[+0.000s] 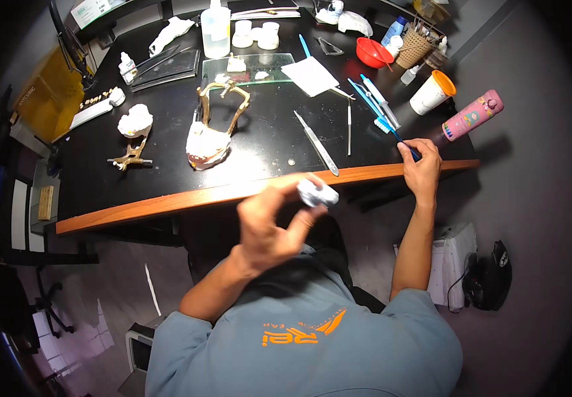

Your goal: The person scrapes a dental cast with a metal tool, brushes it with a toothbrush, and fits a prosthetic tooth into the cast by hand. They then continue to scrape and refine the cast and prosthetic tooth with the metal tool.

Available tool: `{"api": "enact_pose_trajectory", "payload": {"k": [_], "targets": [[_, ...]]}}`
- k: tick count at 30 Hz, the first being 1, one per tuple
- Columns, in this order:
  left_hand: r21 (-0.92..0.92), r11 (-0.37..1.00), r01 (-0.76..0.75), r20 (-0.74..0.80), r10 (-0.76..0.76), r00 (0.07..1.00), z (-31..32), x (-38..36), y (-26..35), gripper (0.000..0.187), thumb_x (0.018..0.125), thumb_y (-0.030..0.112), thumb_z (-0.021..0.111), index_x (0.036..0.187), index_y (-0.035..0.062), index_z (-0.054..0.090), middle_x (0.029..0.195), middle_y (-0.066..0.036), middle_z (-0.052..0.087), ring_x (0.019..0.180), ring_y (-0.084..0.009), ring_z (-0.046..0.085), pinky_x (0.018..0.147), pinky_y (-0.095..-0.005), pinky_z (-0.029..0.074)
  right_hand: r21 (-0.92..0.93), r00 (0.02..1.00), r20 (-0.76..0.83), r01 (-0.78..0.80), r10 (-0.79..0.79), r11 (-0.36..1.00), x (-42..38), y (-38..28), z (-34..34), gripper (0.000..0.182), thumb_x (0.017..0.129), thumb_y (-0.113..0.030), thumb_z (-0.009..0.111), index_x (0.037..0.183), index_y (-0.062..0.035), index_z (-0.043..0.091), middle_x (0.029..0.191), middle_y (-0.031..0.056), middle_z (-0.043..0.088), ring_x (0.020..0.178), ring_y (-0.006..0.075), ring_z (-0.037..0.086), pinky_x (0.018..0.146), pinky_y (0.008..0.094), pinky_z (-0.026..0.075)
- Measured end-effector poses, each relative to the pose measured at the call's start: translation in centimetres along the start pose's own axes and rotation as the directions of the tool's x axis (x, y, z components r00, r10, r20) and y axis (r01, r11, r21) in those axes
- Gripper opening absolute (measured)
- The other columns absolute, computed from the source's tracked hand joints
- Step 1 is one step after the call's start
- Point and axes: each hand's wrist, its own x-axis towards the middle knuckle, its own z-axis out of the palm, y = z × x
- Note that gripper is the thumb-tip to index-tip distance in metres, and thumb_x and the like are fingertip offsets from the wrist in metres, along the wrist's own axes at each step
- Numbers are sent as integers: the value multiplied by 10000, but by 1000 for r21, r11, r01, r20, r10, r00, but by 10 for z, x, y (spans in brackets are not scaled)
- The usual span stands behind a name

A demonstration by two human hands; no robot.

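Note:
My left hand (pixel 263 228), smeared by motion, pinches a small whitish-grey piece (pixel 318 193) between thumb and fingers in front of the table edge. Its exact kind is too blurred to make out. My right hand (pixel 423 167) grips the dark blue handle of a brush (pixel 385 125) with light blue bristles, over the table's right front part. Between the hands a scalpel (pixel 318 143) lies on the table, with a thin metal instrument (pixel 349 129) beside it. To the left stands a brass-coloured dental articulator (pixel 236 109) with a plaster model (pixel 208 145) at its front.
Another plaster model (pixel 135 121) on a brass frame stands farther left. Behind are a glass slab (pixel 259 66), a white pad (pixel 309 75) and a clear bottle (pixel 216 33). At right stand a red bowl (pixel 373 53), an orange-rimmed cup (pixel 431 94) and a pink bottle (pixel 472 116).

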Motion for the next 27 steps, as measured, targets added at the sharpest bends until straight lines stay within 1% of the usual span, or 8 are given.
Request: {"api": "enact_pose_trajectory", "payload": {"k": [4, 6, 10, 12, 14, 19, 23, 27], "targets": [[-248, 924, 290, 280, -219, 935, 51, -21, -4, 477, 896, -50, 790, 1330, -33, 593, 1143, -172, 765, 1080, -231, 762, 978, -361, 612, 93, 993, -116, 32, -21, 995, -2, -3, -8, 154, 919, -130, 801, 968, -7, 724, 922, 127, 707, 868, 321, 681, 797, 412, 528], [-363, 760, 539, 401, -395, 827, 70, -33, -22, 519, 940, -30, 754, 1404, -20, 522, 1190, -171, 740, 1120, -209, 738, 995, -351, 600, 219, 987, -157, 75, -41, 973, -11, -5, -20, 110, 975, -79, 750, 1013, 3, 688, 858, 108, 688, 750, 220, 655, 703, 335, 513], [-447, 358, 820, 565, -598, 569, 97, -54, -73, 543, 987, -5, 717, 1470, -76, 479, 1179, -147, 726, 1060, -189, 734, 943, -322, 602, 342, 984, -36, 174, -172, 924, -43, -12, -40, 100, 997, -89, 713, 1050, -5, 725, 841, 95, 689, 752, 217, 635, 721, 347, 493], [-423, 220, 879, 536, -721, 439, 108, -59, -88, 552, 996, 18, 715, 1480, -91, 471, 1224, -163, 709, 1096, -222, 725, 967, -361, 619, 302, 972, 222, 3, -73, 953, -71, 2, -51, 190, 1029, -191, 675, 1010, -13, 737, 801, 94, 659, 701, 234, 587, 696, 363, 444], [-355, 270, 895, 544, -719, 432, 115, -57, -102, 530, 1000, 60, 729, 1466, -70, 512, 1249, -192, 684, 1124, -260, 708, 975, -379, 638, 396, 975, 203, -1, -87, 918, -102, 29, -35, 360, 1058, -249, 599, 801, -20, 703, 691, 88, 607, 626, 245, 532, 634, 386, 397], [-272, 237, 933, 615, -703, 358, 134, -65, -116, 549, 1006, 58, 721, 1503, -45, 511, 1222, -154, 692, 1091, -219, 706, 979, -366, 636, 364, 882, 389, -413, 267, 835, -173, 43, 1, 415, 974, -142, 593, 581, -17, 544, 534, 116, 520, 527, 240, 516, 605, 417, 355], [-197, 303, 932, 646, -675, 356, 134, -73, -118, 536, 996, 33, 724, 1490, -45, 532, 1244, -138, 685, 1089, -192, 701, 1007, -378, 619, 275, 879, 463, -268, 117, 923, -173, 44, -1, 383, 911, -163, 625, 548, -58, 568, 529, 71, 566, 531, 241, 548, 778, 374, 342], [-180, 436, 882, 596, -665, 450, 134, -69, -118, 510, 985, 12, 734, 1458, -57, 553, 1230, -131, 691, 1059, -175, 697, 1011, -345, 597, 2, 953, 295, -72, 68, 997, -174, 51, 6, 418, 882, -174, 633, 484, -59, 581, 496, 73, 581, 533, 253, 594, 773, 389, 367]]}}
